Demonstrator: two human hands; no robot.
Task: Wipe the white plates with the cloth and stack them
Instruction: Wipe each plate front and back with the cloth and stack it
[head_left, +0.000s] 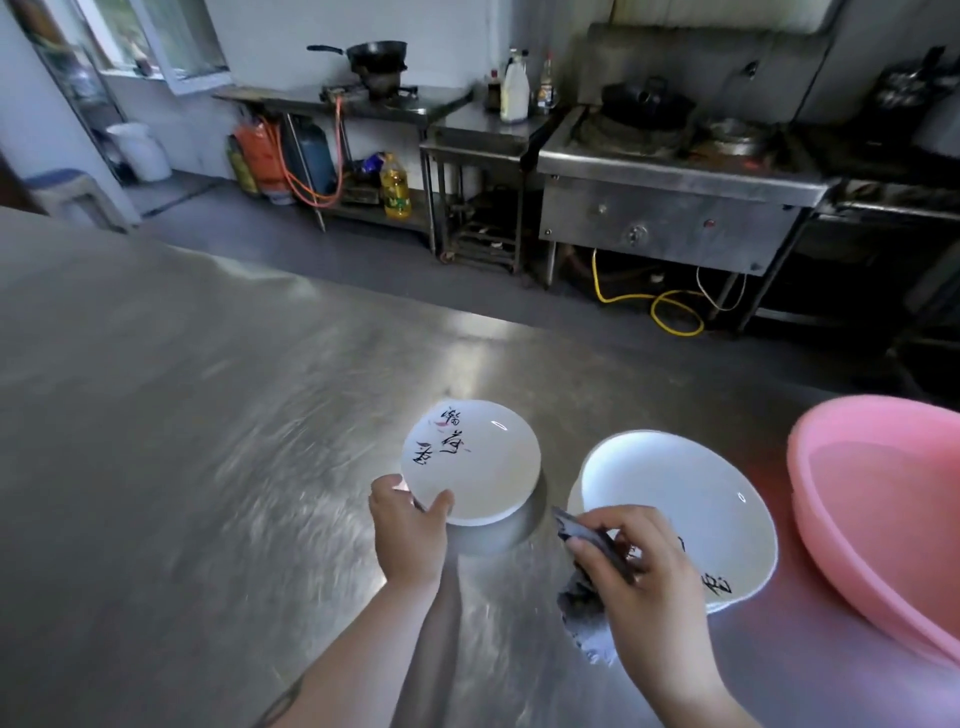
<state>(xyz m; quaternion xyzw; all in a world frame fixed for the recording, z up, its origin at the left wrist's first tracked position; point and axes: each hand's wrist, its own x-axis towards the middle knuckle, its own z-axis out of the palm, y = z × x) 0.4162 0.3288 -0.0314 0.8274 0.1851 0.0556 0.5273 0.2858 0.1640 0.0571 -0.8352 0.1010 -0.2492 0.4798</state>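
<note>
The left hand (408, 525) grips the near edge of a white plate (470, 460), thumb on top of the rim and fingers curled beneath it. This plate carries black brush lettering on its far left part and is held just above the steel worktop (182, 415), casting a dark shadow below its near right edge. To its right, a second white plate (685, 499) lies on top of what looks like another plate, whose rim shows at the left edge; it has black lettering on its near side. The right hand (631, 566) hovers over the near left rim of this second plate, its fingers pinching a dark grey cloth (587, 545) that trails down onto the worktop beside the wrist. A pink basin (883, 499) sits at the right edge of the worktop, just beside the second plate. Far across the floor stand a steel stove (670, 171), a yellow hose (670, 312), an oil bottle (396, 187) and a black wok (376, 52) on a burner.
</note>
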